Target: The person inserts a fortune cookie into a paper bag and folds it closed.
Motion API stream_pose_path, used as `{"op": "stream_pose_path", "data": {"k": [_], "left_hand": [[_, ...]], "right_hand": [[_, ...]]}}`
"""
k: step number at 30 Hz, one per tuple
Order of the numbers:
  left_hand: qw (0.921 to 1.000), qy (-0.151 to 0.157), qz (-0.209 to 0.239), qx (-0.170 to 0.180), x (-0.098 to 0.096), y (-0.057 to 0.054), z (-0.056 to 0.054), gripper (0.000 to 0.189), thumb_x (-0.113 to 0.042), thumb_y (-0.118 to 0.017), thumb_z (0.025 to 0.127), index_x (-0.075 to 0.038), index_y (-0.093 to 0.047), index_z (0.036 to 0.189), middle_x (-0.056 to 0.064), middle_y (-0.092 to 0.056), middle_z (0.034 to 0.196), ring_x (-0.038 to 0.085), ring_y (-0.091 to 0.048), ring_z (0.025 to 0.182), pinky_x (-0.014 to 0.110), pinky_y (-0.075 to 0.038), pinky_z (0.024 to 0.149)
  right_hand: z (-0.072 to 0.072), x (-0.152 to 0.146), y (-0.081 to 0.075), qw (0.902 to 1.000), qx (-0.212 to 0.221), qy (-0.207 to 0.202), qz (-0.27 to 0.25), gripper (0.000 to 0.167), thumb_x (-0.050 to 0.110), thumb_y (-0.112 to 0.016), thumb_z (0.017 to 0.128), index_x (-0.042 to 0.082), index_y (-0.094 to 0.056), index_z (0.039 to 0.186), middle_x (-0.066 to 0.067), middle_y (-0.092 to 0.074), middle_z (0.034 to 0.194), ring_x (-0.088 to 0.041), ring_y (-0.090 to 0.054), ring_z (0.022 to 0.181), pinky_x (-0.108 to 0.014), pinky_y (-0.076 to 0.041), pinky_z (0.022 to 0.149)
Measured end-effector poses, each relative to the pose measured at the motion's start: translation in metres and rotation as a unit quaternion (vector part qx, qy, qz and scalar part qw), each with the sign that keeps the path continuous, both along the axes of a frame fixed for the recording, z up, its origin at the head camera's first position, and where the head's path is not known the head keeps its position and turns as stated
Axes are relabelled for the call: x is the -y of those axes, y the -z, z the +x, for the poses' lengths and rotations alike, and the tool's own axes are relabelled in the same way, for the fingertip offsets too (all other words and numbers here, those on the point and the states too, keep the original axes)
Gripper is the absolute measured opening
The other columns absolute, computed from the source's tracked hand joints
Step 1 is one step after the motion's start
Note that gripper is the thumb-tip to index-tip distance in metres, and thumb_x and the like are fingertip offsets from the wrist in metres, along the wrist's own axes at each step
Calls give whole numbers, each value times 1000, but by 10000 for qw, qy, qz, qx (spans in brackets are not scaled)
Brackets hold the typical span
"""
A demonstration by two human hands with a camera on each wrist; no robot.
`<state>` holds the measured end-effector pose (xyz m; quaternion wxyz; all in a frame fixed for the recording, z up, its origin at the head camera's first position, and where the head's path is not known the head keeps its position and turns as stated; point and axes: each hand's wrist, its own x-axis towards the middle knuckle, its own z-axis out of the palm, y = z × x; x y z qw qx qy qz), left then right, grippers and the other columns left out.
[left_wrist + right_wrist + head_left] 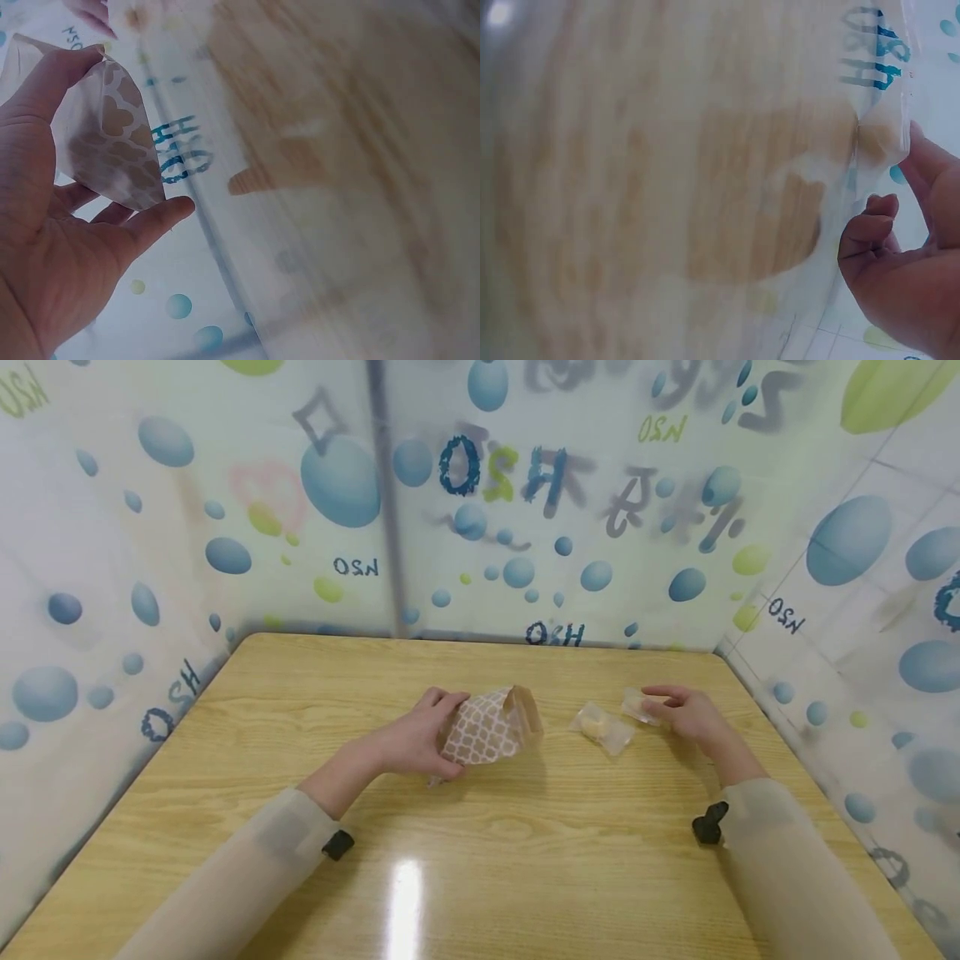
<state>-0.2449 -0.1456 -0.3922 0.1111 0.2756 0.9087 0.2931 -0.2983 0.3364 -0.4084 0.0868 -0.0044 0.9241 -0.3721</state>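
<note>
My left hand (420, 735) grips a paper bag (483, 727) with a brown-and-white lattice print, tilted over the table with its mouth facing right. In the left wrist view the thumb and fingers (169, 214) spread around the bag (124, 142). Right of the bag's mouth lies a small clear packet (600, 729) with a pale item inside. A similar packet (636, 706) is just beyond it, and my right hand (686, 714) reaches over its right side. The right wrist view shows the right hand (907, 247) with thumb and fingers apart.
Everything is on a light wood-grain table (337, 877) with a glossy surface. A patterned wall covering (465, 585) with blue and green drops stands along the back and sides. Small black wrist cameras (708, 824) sit at both sleeve cuffs.
</note>
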Motion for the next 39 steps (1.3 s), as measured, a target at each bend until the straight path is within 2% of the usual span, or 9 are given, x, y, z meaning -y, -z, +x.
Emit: {"op": "stream_pose_path", "data": {"k": [3, 5, 8, 12, 20, 24, 28, 34, 39], "left_hand": [[10000, 7, 5, 0, 0, -1, 1, 117, -30, -93, 83, -7, -22, 173, 23, -34, 159, 36, -49, 139, 56, -47, 122], [10000, 13, 19, -9, 0, -1, 1, 117, -30, -93, 83, -7, -22, 173, 23, -34, 159, 36, -49, 139, 57, -47, 122], [10000, 33, 39, -31, 0, 0, 1, 117, -30, -94, 83, -6, -23, 173, 23, -34, 159, 37, -50, 139, 57, -47, 122], [9999, 71, 65, -60, 0, 3, 0, 116, -30, -93, 83, -7, -23, 172, 23, -34, 158, 36, -50, 138, 58, -48, 121], [9999, 82, 108, -34, -1, 2, 1, 115, -31, -93, 83, -7, -24, 173, 23, -35, 158, 36, -50, 138, 58, -48, 121], [9999, 91, 91, -31, -2, 2, 1, 115, -32, -93, 83, -8, -24, 172, 23, -35, 158, 36, -50, 138, 59, -48, 121], [9999, 106, 83, -28, -3, 1, 1, 116, -32, -93, 83, -7, -23, 173, 23, -35, 158, 36, -50, 137, 58, -48, 121], [9998, 145, 87, -73, -2, 0, 0, 116, -31, -92, 83, -6, -23, 173, 22, -35, 159, 36, -50, 138, 57, -48, 120], [9998, 160, 80, -43, -2, 0, 0, 115, -31, -92, 84, -6, -23, 173, 22, -35, 159, 36, -50, 138, 57, -48, 120]], "right_hand": [[1, 2, 0, 9998, 110, -141, 72, 64, 46, -62, 112, 9, -52, 163, -36, -45, 162, -49, -50, 141, -45, -50, 103], [2, 3, 0, 9996, 137, -234, 109, 64, 45, -62, 112, 9, -50, 164, -37, -43, 164, -49, -50, 144, -45, -52, 101], [2, 6, -2, 9993, 162, -324, 60, 61, 41, -62, 113, 9, -50, 164, -36, -47, 163, -43, -59, 132, -37, -56, 91], [3, 9, -3, 9992, 198, -356, -6, 58, 33, -66, 112, 6, -51, 162, -34, -57, 151, -29, -63, 109, -28, -56, 80], [12, 8, -5, 9999, -151, 25, -9, 57, 28, -70, 109, 3, -56, 158, -29, -61, 137, -25, -63, 103, -25, -56, 77], [21, 7, -10, 9981, -544, 162, -236, 58, 33, -69, 109, 8, -55, 159, -21, -58, 134, -20, -60, 102, -25, -57, 78], [30, 16, -22, 9954, -800, -80, -518, 60, 39, -70, 108, 13, -54, 160, -12, -53, 130, -12, -62, 101, -25, -60, 81], [49, 49, -39, 9860, -798, -420, -1404, 55, 31, -76, 106, 12, -59, 155, -6, -51, 120, -4, -75, 91, -28, -65, 82], [64, 77, -48, 9792, -802, -817, -1676, 46, 24, -79, 104, 11, -65, 146, -7, -57, 111, -9, -77, 90, -32, -66, 78]]}}
